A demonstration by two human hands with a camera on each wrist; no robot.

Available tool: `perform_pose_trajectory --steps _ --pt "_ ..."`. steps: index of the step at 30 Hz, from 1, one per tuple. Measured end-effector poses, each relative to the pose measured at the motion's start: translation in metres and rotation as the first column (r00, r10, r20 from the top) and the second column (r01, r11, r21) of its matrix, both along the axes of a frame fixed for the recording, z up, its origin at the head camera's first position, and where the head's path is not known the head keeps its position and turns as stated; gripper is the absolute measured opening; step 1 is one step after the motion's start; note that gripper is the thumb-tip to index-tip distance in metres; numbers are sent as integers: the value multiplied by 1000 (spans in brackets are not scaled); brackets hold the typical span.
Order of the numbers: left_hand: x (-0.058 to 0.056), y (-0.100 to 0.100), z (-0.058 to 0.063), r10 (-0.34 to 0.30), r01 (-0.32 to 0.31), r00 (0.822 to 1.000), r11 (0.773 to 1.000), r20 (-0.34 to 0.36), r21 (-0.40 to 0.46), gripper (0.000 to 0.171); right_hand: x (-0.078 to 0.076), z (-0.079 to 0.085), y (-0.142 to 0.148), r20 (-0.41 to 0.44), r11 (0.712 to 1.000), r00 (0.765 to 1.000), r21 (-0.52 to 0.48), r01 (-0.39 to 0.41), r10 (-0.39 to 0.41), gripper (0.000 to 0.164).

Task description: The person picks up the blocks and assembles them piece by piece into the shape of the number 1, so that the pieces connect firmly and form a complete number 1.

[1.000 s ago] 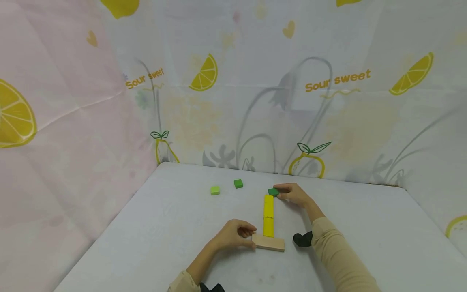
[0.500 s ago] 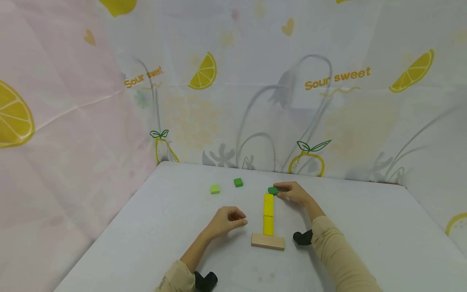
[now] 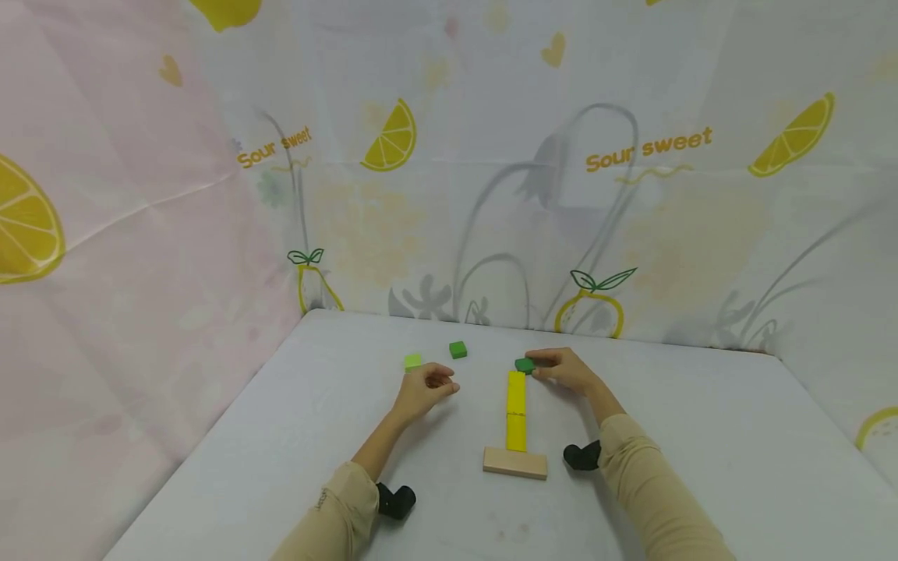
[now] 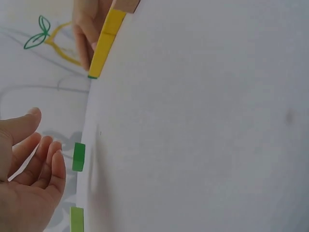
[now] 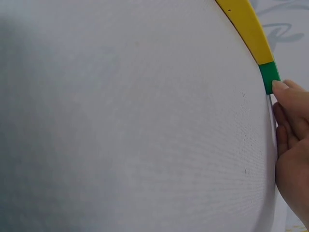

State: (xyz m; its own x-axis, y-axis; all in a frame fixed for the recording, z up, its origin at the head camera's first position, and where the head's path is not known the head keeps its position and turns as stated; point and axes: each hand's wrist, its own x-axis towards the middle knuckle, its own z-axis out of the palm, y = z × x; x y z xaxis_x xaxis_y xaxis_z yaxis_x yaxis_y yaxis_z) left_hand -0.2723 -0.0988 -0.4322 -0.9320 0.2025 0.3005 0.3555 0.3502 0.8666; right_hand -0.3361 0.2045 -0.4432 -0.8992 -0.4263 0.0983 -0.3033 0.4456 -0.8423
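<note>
My right hand [image 3: 568, 371] pinches a dark green block [image 3: 525, 365] at the far end of two yellow blocks [image 3: 516, 409] laid end to end. In the right wrist view the thumb presses on this green block [image 5: 269, 78], which meets the yellow one. A plain wooden block [image 3: 515, 463] lies crosswise at the near end of the yellow pair. My left hand [image 3: 421, 392] holds nothing, its fingers loosely bent and thumb apart. Just behind it, partly covered, sits a light green block [image 3: 412, 361]; a mid-green block [image 3: 457, 350] lies farther back to its right.
A white table [image 3: 281, 436] carries all the blocks. Behind it hangs a lemon-printed cloth [image 3: 491, 234], with a pinkish cloth at the left. Black wrist-worn pieces [image 3: 397, 502] stick out from both sleeves near the table.
My left hand has let go of the wooden block and moved away, left and toward the light green block. My right hand stays on the dark green block.
</note>
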Motion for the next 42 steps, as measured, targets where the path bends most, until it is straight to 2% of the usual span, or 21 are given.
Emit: perform_pose_trajectory --steps 4,10,15,28,35,42 --pt "-10 -6 5 43 -43 999 999 11 1 26 0 -1 1 4 1000 1000 -23 -12 12 42" --pt "-22 -10 14 65 -65 998 998 14 -24 26 -2 -3 2 6 999 1000 -35 -13 13 43" --pt "-31 -7 15 98 -97 995 995 25 -39 25 -2 -3 2 22 999 1000 -36 -2 2 43" --pt "-52 10 14 182 -182 983 983 22 -9 29 -2 -3 1 30 999 999 -40 21 -19 41" --pt "-59 19 13 223 -222 974 975 52 -19 33 -1 -2 1 9 1000 1000 -21 20 -20 42" --pt "-67 24 8 266 -266 963 964 33 9 33 1 -1 0 23 999 1000 -42 13 -12 42"
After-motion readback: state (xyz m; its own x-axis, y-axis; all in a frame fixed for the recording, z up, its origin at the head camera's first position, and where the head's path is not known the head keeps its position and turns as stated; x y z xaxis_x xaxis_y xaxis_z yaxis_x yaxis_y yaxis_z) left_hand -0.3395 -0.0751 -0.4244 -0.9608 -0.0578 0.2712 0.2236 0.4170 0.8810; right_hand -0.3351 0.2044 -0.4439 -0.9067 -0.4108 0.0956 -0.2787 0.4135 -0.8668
